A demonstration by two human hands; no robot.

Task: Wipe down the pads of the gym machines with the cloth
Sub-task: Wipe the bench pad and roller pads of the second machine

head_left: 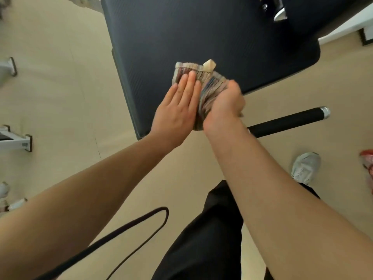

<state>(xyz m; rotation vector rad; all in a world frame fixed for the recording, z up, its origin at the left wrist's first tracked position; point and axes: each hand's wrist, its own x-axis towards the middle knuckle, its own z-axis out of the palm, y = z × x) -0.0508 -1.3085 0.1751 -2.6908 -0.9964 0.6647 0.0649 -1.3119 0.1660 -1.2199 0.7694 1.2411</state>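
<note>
Left hand (177, 114): flat and open, fingers straight and close together, fingertips lying on the left part of the cloth; palm faces down.
Right hand (223, 107): curled into a fist around the right part of the cloth, gripping a bunched fold; somewhat blurred.
Cloth (199, 81): folded, striped in faded brown, grey and blue tones, with a small pale tag sticking up at its far edge; it sits between the two hands, over the near right part of the pad. Whether it presses on the pad or is held just above it cannot be told.
Pad (201, 37): large, dark, with a fine ribbed texture and rounded corners; its near edge runs under the hands, its left edge has a thick dark side wall.
Handle (288, 121): black grip bar with a shiny metal end cap, just beyond the near right edge of the pad, partly hidden by the right wrist.
Metal fitting (277, 9): shiny bracket at the far right of the pad.
Floor (60, 87): plain beige, smooth, with faint seams.
Machine feet (18, 140): pale metal bases at the left edge of the view.
Strap (129, 235): dark loop hanging over the floor below the left forearm.
Trouser leg (212, 239): black, with a white shoe (305, 167) on the floor to the right.
Red item (368, 158): at the right edge of the view, too cut off to identify.
</note>
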